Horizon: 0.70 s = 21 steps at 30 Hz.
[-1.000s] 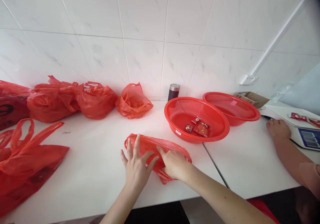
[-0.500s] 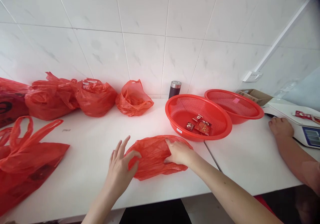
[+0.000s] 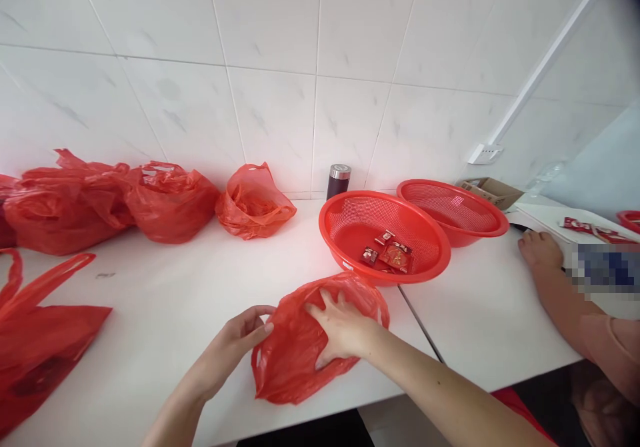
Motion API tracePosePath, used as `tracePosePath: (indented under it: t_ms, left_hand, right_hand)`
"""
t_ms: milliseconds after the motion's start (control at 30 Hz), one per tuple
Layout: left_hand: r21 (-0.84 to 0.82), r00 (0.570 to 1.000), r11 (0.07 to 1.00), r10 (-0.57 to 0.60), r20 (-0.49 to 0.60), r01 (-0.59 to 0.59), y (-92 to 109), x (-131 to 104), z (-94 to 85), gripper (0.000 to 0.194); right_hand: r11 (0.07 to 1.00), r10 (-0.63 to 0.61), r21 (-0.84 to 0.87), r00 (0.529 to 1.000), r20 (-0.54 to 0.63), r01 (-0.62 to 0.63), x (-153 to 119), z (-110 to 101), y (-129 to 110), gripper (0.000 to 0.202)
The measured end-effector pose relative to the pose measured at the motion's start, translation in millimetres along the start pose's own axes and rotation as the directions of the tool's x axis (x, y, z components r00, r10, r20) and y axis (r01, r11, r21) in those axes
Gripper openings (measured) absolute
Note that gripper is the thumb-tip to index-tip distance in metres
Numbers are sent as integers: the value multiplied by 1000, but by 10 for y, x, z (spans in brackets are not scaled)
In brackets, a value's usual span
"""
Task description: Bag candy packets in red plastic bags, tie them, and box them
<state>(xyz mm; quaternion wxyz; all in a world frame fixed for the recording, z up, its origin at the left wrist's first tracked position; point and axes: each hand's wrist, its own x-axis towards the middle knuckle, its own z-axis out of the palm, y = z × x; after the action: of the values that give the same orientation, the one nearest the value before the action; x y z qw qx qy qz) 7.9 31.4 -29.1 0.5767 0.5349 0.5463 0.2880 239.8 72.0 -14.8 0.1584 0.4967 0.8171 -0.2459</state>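
A red plastic bag [image 3: 295, 340] lies spread on the white table before me, its mouth opened wide. My left hand [image 3: 230, 347] is closed, thumb and forefinger pinching the bag's left edge. Inside the bag, my right hand [image 3: 345, 327] is open with its fingers spread over the plastic. Just behind the bag stands a red perforated basket [image 3: 345, 224]. A few small red-wrapped snack packets [image 3: 397, 256] lie in the basket.
Behind is a second red basket [image 3: 480, 217] by a dark flask [image 3: 339, 182] and cardboard box [image 3: 495, 192]. Red bags [image 3: 173, 204] line the wall; another bag [image 3: 45, 340] lies front left. A co-worker's hand [image 3: 540, 250] rests at right beside a scale [image 3: 545, 217] bearing red packets.
My left hand has come down to the bag's left edge. The right hand's fingers have spread inside. The bag is opened wider and has shifted nearer to me; the view has turned slightly right.
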Motion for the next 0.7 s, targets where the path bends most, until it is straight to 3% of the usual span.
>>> tracePosePath:
  t_ms: [67,133,200,300,400,467,533,600,700]
  left_hand:
    - [-230,999,973,32,25,-26,51,-43,35,48]
    - [-362,1000,932,-6,-19,-1,98,-88,86,52]
    - [-412,996,911,-61,-61,31,130,-131,141,57]
    - [-415,998,908,-62,16,63,113,-162,160,50]
    - [-345,996,934,-81,43,91,21,-122,52,30]
    - [-262,985,959,-135,-105,103,-40,-69,-44,32]
    - [-107,939,989,-130,-320,100,-76,-16,-102,42]
    - [117,877,989,-20,-479,86,-92,31,-101,49]
    - [364,854,932,179,-488,13,-134,100,-59,58]
  right_hand:
    - [1000,6,-17,1000,9,-6,41,-33,-11,125]
    - [999,13,-34,1000,23,-12,66,-61,-40,128]
    - [998,29,-59,998,49,-26,82,-92,-83,129]
    - [995,37,-93,997,69,-31,106,-157,-142,124]
    - [994,12,-108,999,49,-6,161,-206,-135,113]
    - [994,-21,-109,999,31,24,208,-198,-90,106]
    - [992,-74,-103,997,-3,74,214,-171,-44,100]
    - [986,-140,-92,990,-26,137,121,-185,-27,92]
    - [949,-315,4,948,-33,316,-242,-434,-34,81]
